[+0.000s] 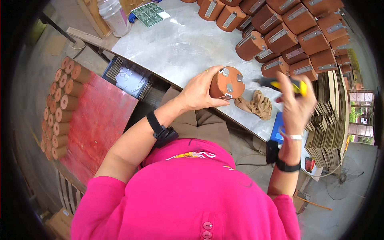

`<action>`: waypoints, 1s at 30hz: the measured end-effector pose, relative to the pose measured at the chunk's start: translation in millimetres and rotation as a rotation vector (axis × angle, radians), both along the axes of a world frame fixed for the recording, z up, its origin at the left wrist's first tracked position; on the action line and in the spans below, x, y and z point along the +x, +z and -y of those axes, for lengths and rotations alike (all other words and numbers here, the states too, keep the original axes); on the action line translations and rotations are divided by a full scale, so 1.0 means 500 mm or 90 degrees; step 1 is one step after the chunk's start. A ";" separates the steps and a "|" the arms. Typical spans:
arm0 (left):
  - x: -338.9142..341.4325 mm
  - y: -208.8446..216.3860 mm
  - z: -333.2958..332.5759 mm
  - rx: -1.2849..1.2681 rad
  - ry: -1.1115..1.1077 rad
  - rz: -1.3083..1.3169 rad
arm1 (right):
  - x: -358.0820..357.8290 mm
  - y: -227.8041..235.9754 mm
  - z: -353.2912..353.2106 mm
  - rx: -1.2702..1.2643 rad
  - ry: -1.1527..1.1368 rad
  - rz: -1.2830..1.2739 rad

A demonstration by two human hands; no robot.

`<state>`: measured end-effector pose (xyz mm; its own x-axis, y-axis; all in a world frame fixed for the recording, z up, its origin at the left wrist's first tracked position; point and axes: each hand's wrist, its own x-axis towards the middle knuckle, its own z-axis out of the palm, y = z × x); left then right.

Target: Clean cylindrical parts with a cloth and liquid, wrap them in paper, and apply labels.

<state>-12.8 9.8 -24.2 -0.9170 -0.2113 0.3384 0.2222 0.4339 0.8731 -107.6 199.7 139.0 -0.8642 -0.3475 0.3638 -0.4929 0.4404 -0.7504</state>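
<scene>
My left hand (199, 91) is wrapped round a reddish-brown cylinder (219, 85), tilted so that its round end shows. Small metal plates sit on that end near the rim. To the right, my right hand (295, 110) grips a black-and-yellow hand tool (275, 85), its thin dark tip pointing left towards the cylinder but apart from it. Motion smears the tool and fingers, so its exact kind does not show. Between the hands a crumpled brown cloth (259, 105) lies on the grey worktop (168, 44).
Stacked brown cylinders with metal strips (282, 38) fill the back right. Flat cardboard stacks (329, 136) stand at right, a blue object (277, 127) by my right wrist. Left are a black crate (113, 69), a red board (100, 120), piled plain cylinders (62, 116) and a clear container (113, 18).
</scene>
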 end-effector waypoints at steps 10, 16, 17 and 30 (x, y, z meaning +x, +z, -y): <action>0.008 0.032 0.011 0.117 -0.048 0.043 | 0.012 -0.212 -0.522 0.122 -0.451 -0.122; 0.000 0.035 0.014 0.115 -0.060 0.071 | 0.024 -0.332 -0.524 0.238 -0.437 -0.144; -0.003 0.036 0.012 0.132 -0.068 0.078 | 0.017 -0.338 -0.544 0.248 -0.447 -0.130; -0.016 0.114 0.033 1.032 -0.020 0.238 | 0.030 -0.290 -0.067 0.343 -0.175 -0.202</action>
<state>-20.9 -6.8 32.7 -0.9022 -0.0826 -0.4233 -0.0982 -0.9164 0.3880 -92.5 233.4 -6.1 -0.8272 -0.3344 0.4516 -0.4699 0.8524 -0.2294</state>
